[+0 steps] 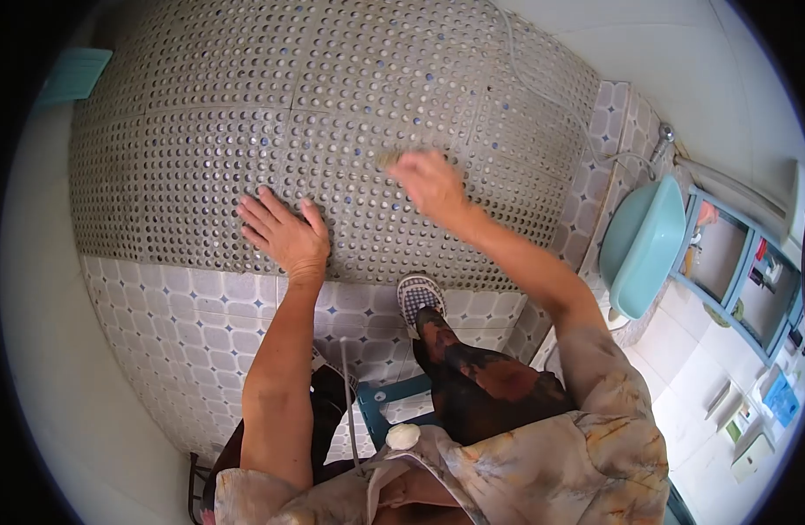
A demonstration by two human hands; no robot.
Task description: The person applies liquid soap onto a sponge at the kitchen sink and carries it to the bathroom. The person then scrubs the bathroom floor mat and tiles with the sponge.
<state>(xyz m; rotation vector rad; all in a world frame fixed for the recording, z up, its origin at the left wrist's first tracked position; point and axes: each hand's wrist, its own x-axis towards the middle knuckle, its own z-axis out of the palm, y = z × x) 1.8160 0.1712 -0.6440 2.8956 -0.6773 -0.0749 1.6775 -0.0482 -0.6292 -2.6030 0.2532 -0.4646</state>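
A grey mat full of round holes covers most of the tiled floor before me. My left hand lies flat on it near its front edge, fingers spread, holding nothing. Farther right, my right hand is closed around what looks like a small tan brush, whose tip is at the mat surface. Motion blurs this hand, and its fingers hide most of the brush.
A pale hose runs over the mat toward the right wall. To the right are a teal basin and a blue-grey shelf rack. A teal stool is beneath me. Another teal object sits at upper left.
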